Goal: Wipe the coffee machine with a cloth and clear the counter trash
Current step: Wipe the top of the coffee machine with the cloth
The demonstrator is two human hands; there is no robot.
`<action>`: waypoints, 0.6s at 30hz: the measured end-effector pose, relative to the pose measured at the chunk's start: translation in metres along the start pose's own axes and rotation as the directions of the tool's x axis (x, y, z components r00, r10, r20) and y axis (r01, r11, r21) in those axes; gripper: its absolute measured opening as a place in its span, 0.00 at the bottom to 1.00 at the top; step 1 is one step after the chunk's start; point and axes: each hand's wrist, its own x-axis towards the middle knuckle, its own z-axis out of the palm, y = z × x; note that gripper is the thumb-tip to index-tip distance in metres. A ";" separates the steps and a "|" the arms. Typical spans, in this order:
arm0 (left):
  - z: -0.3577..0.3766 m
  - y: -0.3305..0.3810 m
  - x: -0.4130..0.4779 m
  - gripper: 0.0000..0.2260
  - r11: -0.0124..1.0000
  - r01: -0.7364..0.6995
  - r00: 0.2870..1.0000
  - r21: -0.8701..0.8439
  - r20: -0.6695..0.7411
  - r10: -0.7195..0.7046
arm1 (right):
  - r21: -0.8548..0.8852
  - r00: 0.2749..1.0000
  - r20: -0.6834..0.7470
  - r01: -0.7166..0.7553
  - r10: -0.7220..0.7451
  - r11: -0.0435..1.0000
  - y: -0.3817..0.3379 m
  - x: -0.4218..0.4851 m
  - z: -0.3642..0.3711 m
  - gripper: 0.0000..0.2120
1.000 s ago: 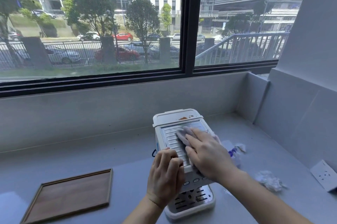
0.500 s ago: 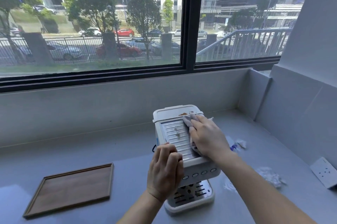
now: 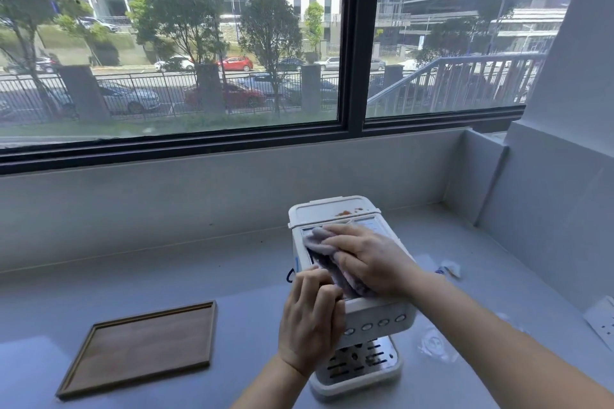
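Observation:
A small white coffee machine (image 3: 332, 212) stands on the grey counter (image 3: 199, 282), with brown specks on its rear lid. My right hand (image 3: 368, 259) presses a pale lilac cloth (image 3: 319, 242) flat on the machine's ribbed top. My left hand (image 3: 310, 322) grips the machine's front left corner and holds it steady. Crumpled white trash (image 3: 435, 343) lies on the counter to the right of the machine. A small wrapper with blue print (image 3: 450, 269) lies further back, partly hidden by my right arm.
A brown wooden tray (image 3: 143, 347) lies flat at the left front. A white socket plate (image 3: 603, 322) sits at the right edge. A low grey wall and a large window run behind the counter, and a grey wall closes the right side.
My right hand has slid the cloth from the top's right rear toward the left rear of the machine. The left hand has kept its grip.

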 end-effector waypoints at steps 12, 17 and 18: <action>0.004 -0.002 -0.001 0.04 1.000 -0.007 0.999 0.018 -0.035 0.007 | 0.041 0.999 -0.038 -0.010 0.011 0.999 0.009 -0.013 -0.009 0.20; 0.005 -0.002 0.000 0.04 1.000 -0.017 0.999 -0.011 -0.035 0.016 | -0.023 0.847 -0.273 -0.481 0.457 0.877 0.026 -0.010 -0.014 0.22; 0.004 -0.003 -0.001 0.04 1.000 -0.013 0.999 -0.022 -0.029 0.013 | -0.084 0.869 -0.283 -0.443 0.405 0.892 0.016 -0.011 -0.005 0.22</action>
